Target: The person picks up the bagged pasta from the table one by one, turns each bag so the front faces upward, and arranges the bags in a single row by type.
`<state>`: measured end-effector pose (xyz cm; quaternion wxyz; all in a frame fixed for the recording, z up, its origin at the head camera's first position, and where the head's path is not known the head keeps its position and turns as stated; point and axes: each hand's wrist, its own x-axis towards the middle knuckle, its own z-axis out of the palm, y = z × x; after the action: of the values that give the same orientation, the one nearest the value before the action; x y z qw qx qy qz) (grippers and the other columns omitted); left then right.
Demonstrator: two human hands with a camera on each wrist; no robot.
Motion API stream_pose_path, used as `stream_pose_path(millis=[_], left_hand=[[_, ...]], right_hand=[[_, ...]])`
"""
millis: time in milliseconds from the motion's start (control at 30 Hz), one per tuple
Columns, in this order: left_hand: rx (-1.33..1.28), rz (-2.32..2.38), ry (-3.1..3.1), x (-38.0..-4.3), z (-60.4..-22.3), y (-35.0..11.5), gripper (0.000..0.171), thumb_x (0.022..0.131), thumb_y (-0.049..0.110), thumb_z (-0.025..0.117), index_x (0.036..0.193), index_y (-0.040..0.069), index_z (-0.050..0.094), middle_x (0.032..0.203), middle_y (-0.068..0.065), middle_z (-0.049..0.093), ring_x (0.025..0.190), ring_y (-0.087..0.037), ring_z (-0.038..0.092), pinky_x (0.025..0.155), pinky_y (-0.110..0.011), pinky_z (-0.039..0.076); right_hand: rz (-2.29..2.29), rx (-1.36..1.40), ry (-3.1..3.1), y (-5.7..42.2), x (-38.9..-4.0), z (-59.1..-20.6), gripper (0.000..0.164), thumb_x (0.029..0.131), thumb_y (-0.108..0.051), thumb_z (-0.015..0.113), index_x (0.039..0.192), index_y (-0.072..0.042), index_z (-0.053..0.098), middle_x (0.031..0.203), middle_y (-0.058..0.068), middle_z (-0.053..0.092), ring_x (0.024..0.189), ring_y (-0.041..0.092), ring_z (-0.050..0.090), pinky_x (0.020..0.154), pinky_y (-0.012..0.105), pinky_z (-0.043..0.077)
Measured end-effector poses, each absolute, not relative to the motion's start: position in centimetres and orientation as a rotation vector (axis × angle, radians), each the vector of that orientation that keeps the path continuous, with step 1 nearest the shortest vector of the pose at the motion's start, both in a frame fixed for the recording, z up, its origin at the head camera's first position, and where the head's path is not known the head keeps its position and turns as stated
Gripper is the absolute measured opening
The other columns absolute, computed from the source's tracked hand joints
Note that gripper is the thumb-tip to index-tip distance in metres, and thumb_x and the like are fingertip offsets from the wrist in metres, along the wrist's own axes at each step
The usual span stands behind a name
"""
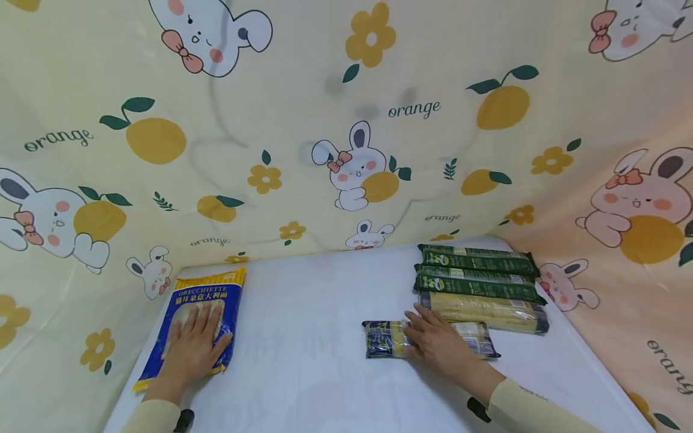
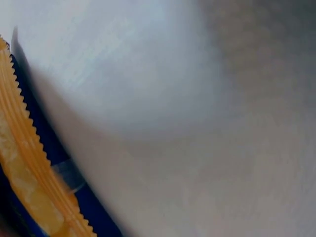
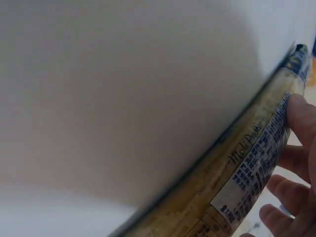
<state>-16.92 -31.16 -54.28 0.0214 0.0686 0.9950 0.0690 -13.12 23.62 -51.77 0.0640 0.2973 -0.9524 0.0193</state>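
In the head view, my left hand [image 1: 192, 343] lies with fingers spread on a blue and yellow bag of orecchiette pasta [image 1: 223, 294] at the left of the white table. The bag's yellow crimped end [image 2: 29, 143] shows at the edge of the left wrist view, where the left fingers are out of sight. My right hand [image 1: 441, 349] rests across a small clear pasta packet [image 1: 383, 340] with dark blue ends. In the right wrist view, the thumb and fingers touch the printed label side of this packet [image 3: 247, 158]. Both packages are on the table.
Behind the right hand lie a longer pasta packet [image 1: 487, 311] and two green packets, a nearer one [image 1: 479, 282] and a farther one [image 1: 476, 258], side by side. The white table [image 1: 303, 325] spreads between the hands. A patterned cloth [image 1: 303, 108] hangs around the back and sides.
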Motion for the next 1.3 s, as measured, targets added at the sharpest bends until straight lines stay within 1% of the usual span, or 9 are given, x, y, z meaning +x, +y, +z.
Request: stream_pose_path(millis=[533, 700, 767, 867, 933, 1000, 1100, 1200, 1300], left_hand=[[0.199, 0.186, 3.102, -16.5, -54.5, -31.7, 0.085, 0.109, 0.063, 0.038, 0.17, 0.009, 0.013, 0.175, -0.025, 0.01, 0.16, -0.052, 0.005, 0.122, -0.076, -0.004], [0.121, 0.196, 3.065, -16.3, -53.8, -30.8, 0.082, 0.11, 0.055, 0.043, 0.17, 0.009, 0.012, 0.175, -0.026, 0.006, 0.159, -0.055, 0.001, 0.119, -0.078, -0.009], [0.034, 0.223, 3.031, -16.2, -52.9, -29.1, 0.081, 0.11, 0.047, 0.047, 0.169, 0.004, 0.011, 0.173, -0.029, 0.005, 0.158, -0.057, -0.002, 0.117, -0.08, -0.011], [-0.012, 0.21, 3.025, -15.9, -51.3, -24.6, 0.078, 0.107, 0.036, 0.054, 0.166, -0.003, 0.02, 0.171, -0.033, 0.014, 0.157, -0.058, 0.004, 0.116, -0.083, -0.003], [0.043, 0.222, 3.052, -15.5, -50.9, -20.7, 0.074, 0.105, 0.032, 0.058, 0.163, -0.005, 0.029, 0.168, -0.032, 0.024, 0.157, -0.056, 0.014, 0.118, -0.083, 0.007], [0.174, 0.242, 3.071, -14.7, -51.1, -16.8, 0.07, 0.106, 0.034, 0.059, 0.16, -0.003, 0.037, 0.166, -0.029, 0.034, 0.156, -0.054, 0.024, 0.118, -0.08, 0.018], [0.35, 0.335, 3.018, -13.4, -52.1, -11.1, 0.068, 0.108, 0.04, 0.055, 0.161, 0.0, 0.039, 0.167, -0.025, 0.035, 0.157, -0.048, 0.027, 0.12, -0.074, 0.025], [0.41, 0.406, 2.941, -12.3, -52.6, -7.1, 0.072, 0.109, 0.047, 0.051, 0.162, 0.002, 0.037, 0.169, -0.028, 0.028, 0.159, -0.046, 0.022, 0.122, -0.073, 0.022], [0.381, 0.375, 2.933, -12.1, -52.7, -5.1, 0.074, 0.11, 0.054, 0.044, 0.162, 0.002, 0.038, 0.169, -0.031, 0.024, 0.161, -0.046, 0.017, 0.122, -0.075, 0.017]], right_hand=[[0.173, 1.031, -2.875, 15.1, -15.7, -52.5, 0.042, 0.106, -0.039, 0.062, 0.138, -0.013, 0.07, 0.152, 0.014, 0.06, 0.149, 0.04, 0.046, 0.119, 0.062, 0.038], [0.266, 1.057, -2.947, 14.4, -16.3, -52.3, 0.046, 0.108, -0.04, 0.058, 0.145, -0.013, 0.065, 0.157, 0.015, 0.055, 0.153, 0.042, 0.04, 0.122, 0.065, 0.032], [0.325, 1.064, -2.998, 14.8, -16.6, -52.2, 0.048, 0.109, -0.041, 0.056, 0.15, -0.015, 0.061, 0.161, 0.015, 0.05, 0.156, 0.041, 0.034, 0.124, 0.065, 0.027], [0.383, 1.064, -3.067, 16.1, -17.0, -52.2, 0.052, 0.11, -0.044, 0.052, 0.156, -0.02, 0.054, 0.166, 0.015, 0.043, 0.16, 0.039, 0.027, 0.127, 0.065, 0.021], [0.378, 1.079, -3.082, 17.0, -17.1, -52.3, 0.056, 0.11, -0.047, 0.05, 0.16, -0.021, 0.049, 0.168, 0.015, 0.04, 0.16, 0.039, 0.026, 0.127, 0.065, 0.021], [0.349, 1.095, -3.078, 18.0, -16.8, -52.4, 0.059, 0.11, -0.05, 0.048, 0.162, -0.021, 0.045, 0.168, 0.016, 0.039, 0.16, 0.039, 0.027, 0.126, 0.066, 0.021], [0.29, 1.089, -3.05, 19.7, -16.2, -52.5, 0.062, 0.11, -0.05, 0.048, 0.163, -0.017, 0.043, 0.167, 0.017, 0.041, 0.158, 0.04, 0.031, 0.125, 0.065, 0.024], [0.234, 1.034, -3.027, 21.8, -15.5, -52.4, 0.064, 0.11, -0.048, 0.05, 0.161, -0.012, 0.044, 0.165, 0.017, 0.043, 0.156, 0.04, 0.035, 0.124, 0.064, 0.028], [0.155, 0.963, -3.013, 23.5, -14.9, -52.4, 0.067, 0.108, -0.05, 0.052, 0.161, -0.009, 0.044, 0.165, 0.015, 0.044, 0.156, 0.038, 0.036, 0.125, 0.064, 0.027]])
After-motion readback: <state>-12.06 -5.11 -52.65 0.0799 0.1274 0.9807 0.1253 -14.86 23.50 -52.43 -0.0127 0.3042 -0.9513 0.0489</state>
